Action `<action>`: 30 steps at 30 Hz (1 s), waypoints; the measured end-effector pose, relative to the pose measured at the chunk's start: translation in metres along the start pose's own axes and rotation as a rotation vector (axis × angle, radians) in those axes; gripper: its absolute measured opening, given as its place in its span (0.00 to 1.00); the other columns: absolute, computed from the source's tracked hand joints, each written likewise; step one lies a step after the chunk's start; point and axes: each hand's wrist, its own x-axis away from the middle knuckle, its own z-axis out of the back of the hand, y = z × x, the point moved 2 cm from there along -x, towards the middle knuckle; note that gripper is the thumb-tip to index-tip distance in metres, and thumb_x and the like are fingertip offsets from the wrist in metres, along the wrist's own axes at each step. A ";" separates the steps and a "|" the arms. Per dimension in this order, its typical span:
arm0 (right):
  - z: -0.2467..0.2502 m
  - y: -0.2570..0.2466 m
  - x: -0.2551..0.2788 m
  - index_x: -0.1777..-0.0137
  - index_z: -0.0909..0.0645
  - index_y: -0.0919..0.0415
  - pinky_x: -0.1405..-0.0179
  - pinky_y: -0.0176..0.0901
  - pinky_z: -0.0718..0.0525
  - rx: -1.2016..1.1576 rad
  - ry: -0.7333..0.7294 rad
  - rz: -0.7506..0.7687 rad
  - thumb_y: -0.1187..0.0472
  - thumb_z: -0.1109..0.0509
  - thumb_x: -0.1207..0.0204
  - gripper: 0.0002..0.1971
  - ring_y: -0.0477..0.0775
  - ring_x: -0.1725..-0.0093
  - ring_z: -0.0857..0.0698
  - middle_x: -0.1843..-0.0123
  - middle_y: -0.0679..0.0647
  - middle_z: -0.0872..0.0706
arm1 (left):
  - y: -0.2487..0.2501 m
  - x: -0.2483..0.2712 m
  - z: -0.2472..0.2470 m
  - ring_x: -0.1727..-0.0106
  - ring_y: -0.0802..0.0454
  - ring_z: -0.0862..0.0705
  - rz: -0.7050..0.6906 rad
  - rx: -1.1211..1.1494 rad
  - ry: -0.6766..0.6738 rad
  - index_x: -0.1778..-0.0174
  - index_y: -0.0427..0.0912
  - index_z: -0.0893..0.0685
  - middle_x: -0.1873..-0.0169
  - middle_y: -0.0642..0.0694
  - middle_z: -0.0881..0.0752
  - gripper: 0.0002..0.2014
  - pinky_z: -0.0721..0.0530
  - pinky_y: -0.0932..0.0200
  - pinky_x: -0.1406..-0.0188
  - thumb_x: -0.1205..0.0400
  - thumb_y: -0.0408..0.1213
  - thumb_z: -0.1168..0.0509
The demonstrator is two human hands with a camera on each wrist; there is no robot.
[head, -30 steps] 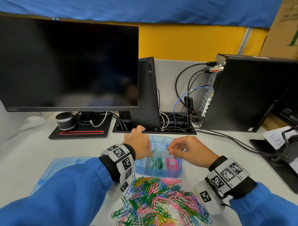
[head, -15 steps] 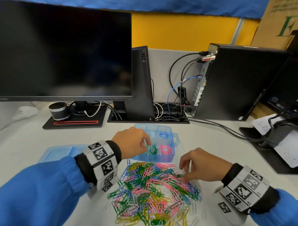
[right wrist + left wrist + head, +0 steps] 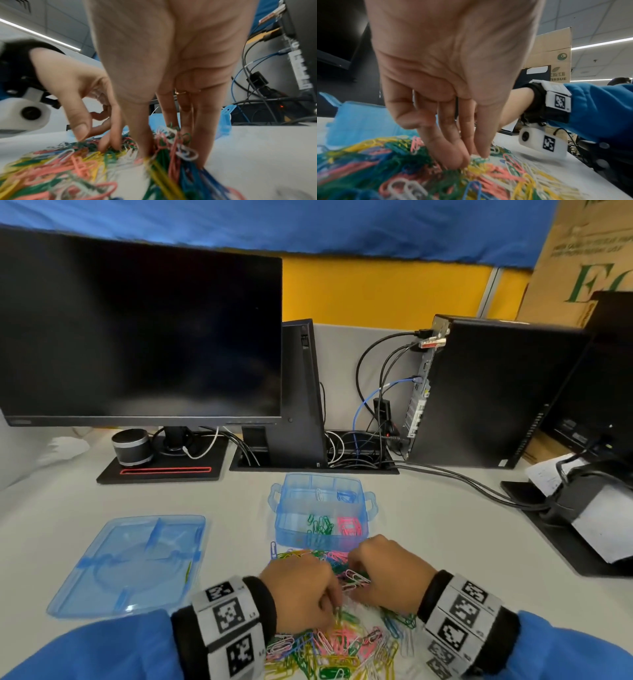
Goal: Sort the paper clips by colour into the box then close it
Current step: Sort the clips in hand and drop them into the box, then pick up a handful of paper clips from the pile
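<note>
A mixed pile of coloured paper clips (image 3: 342, 642) lies on the desk at the near edge. Behind it stands the open blue compartment box (image 3: 363, 503), with green clips (image 3: 320, 525), pink clips (image 3: 349, 525), a white clip (image 3: 320, 494) and blue clips (image 3: 346, 495) in separate cells. My left hand (image 3: 337, 604) reaches down into the pile, and its thumb and fingertip (image 3: 482, 150) pinch at a white clip. My right hand (image 3: 171, 148) digs in beside it, gripping a raised bunch of mixed clips (image 3: 176, 143) between thumb and fingers.
The box's blue lid (image 3: 130, 559) lies flat to the left. A monitor (image 3: 137, 337), a small speaker (image 3: 132, 446), a black computer (image 3: 486, 392) with cables (image 3: 462, 481) and a printer (image 3: 582, 491) ring the back and right of the desk.
My left hand has come back from the box to the pile. My right hand has slid left, and both hands now work close together in the clips.
</note>
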 end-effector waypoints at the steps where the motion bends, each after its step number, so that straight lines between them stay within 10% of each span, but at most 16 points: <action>1: -0.001 0.000 -0.004 0.55 0.18 0.59 0.59 0.47 0.20 -0.021 0.010 0.000 0.51 0.26 0.29 0.12 0.58 0.56 0.20 0.53 0.57 0.18 | 0.000 -0.001 -0.002 0.48 0.59 0.15 0.000 0.007 0.017 0.42 0.52 0.13 0.50 0.56 0.10 0.14 0.24 0.65 0.55 0.23 0.41 0.33; 8: 0.012 0.016 -0.017 0.57 0.12 0.60 0.66 0.32 0.23 -0.220 0.051 0.012 0.55 0.20 0.33 0.10 0.47 0.64 0.19 0.64 0.51 0.15 | -0.016 -0.005 0.003 0.74 0.73 0.21 0.023 0.433 0.192 0.46 0.45 0.12 0.54 0.52 0.11 0.08 0.28 0.78 0.71 0.17 0.36 0.35; 14: 0.030 0.031 -0.016 0.61 0.10 0.54 0.69 0.31 0.20 -0.428 0.046 -0.061 0.55 0.17 0.36 0.07 0.37 0.76 0.20 0.72 0.45 0.14 | -0.031 0.001 0.017 0.62 0.51 0.13 0.221 0.996 0.252 0.42 0.37 0.17 0.52 0.43 0.11 0.10 0.15 0.62 0.67 0.12 0.35 0.42; 18: 0.043 0.028 -0.018 0.62 0.11 0.60 0.67 0.36 0.15 -0.549 0.089 -0.085 0.62 0.16 0.36 0.07 0.49 0.72 0.14 0.72 0.52 0.12 | -0.024 0.001 0.024 0.51 0.42 0.11 0.335 1.366 0.144 0.37 0.30 0.21 0.45 0.34 0.13 0.20 0.11 0.56 0.56 0.10 0.44 0.47; 26: 0.060 0.004 -0.027 0.59 0.10 0.60 0.62 0.44 0.14 -0.665 0.068 0.071 0.61 0.17 0.35 0.07 0.50 0.68 0.15 0.64 0.61 0.09 | -0.017 -0.013 0.016 0.43 0.35 0.16 0.380 1.893 -0.076 0.40 0.28 0.21 0.37 0.28 0.18 0.29 0.16 0.47 0.45 0.13 0.54 0.50; 30: 0.059 -0.010 -0.035 0.57 0.10 0.61 0.63 0.36 0.18 -0.605 0.061 0.141 0.63 0.19 0.33 0.06 0.41 0.70 0.17 0.62 0.55 0.09 | -0.014 -0.015 0.014 0.41 0.30 0.19 0.284 2.248 -0.130 0.50 0.25 0.16 0.44 0.27 0.17 0.24 0.14 0.37 0.51 0.14 0.42 0.51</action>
